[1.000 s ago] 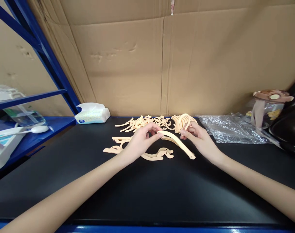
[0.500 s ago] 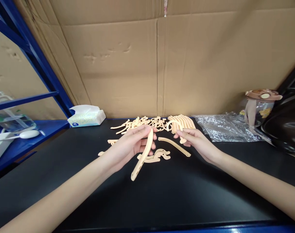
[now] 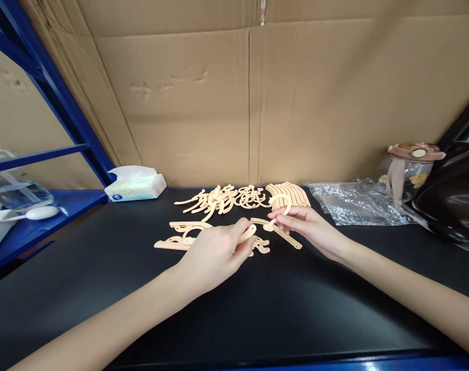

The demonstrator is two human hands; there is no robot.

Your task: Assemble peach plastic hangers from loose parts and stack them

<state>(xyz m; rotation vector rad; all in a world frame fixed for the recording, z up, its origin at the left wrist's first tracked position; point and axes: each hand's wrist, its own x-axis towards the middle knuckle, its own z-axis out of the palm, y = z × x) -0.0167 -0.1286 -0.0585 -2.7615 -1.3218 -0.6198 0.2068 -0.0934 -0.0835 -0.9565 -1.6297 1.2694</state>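
My left hand (image 3: 213, 253), back upward, is closed around a beige curved hanger arm (image 3: 248, 234). Only the arm's rounded end with a small hole shows past my fingers. Opposite it, my right hand (image 3: 309, 225) pinches a beige hanger hook (image 3: 290, 204), its curve upward and its flat foot toward the left. The hook and the arm in my left hand are apart. Below the hook lies a loose hanger arm (image 3: 292, 240) on the black table. Two-humped beige pieces (image 3: 262, 247) are partly hidden behind my left hand.
Beyond my hands lie a heap of hooks (image 3: 219, 198) and a row of stacked hanger arms (image 3: 292, 193). Hanger parts (image 3: 168, 244) lie left of my hand. A tissue pack (image 3: 136, 185), clear plastic bag (image 3: 358, 203) and bottle (image 3: 410, 172) stand along the back.
My left hand has turned over, swinging the hanger arm so its end points toward my right hand. My right hand has tilted the hook, bringing its foot left.
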